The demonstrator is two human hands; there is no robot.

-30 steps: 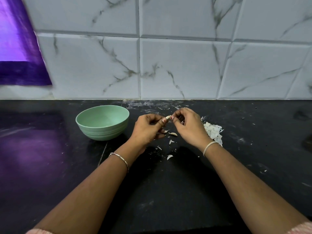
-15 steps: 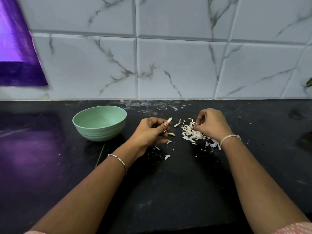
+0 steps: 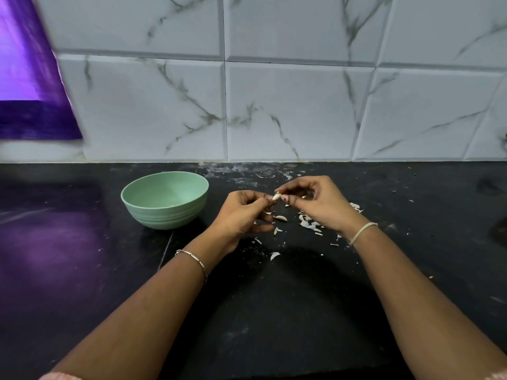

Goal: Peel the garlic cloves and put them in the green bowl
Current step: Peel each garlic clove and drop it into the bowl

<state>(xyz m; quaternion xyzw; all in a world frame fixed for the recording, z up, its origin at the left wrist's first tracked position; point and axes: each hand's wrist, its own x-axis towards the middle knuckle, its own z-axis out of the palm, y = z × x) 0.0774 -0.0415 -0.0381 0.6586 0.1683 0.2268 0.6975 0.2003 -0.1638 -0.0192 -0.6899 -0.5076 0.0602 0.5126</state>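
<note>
Two hands meet over a black desk (image 3: 274, 311). The left hand (image 3: 241, 215) and the right hand (image 3: 321, 204) both pinch a single garlic clove (image 3: 276, 196); their curled fingers (image 3: 290, 187) close on it from either side. The clove is held clear of the desk, at the point where the two sets of fingers come together. The green bowl (image 3: 164, 215) stands upright on the desk, to the left of the fingers and apart from them. Just below the fingers lies a pale curved piece (image 3: 280, 218); whether it is clove or skin cannot be told. Peel scraps (image 3: 310, 223) lie scattered under and to the right of the right hand's fingers. A thin bracelet (image 3: 192, 259) circles the left wrist and a pale band (image 3: 363, 231) the right. Beyond the fingers rises a marbled tile wall (image 3: 288, 111); a purple cloth (image 3: 27, 91) hangs far to their left.
</note>
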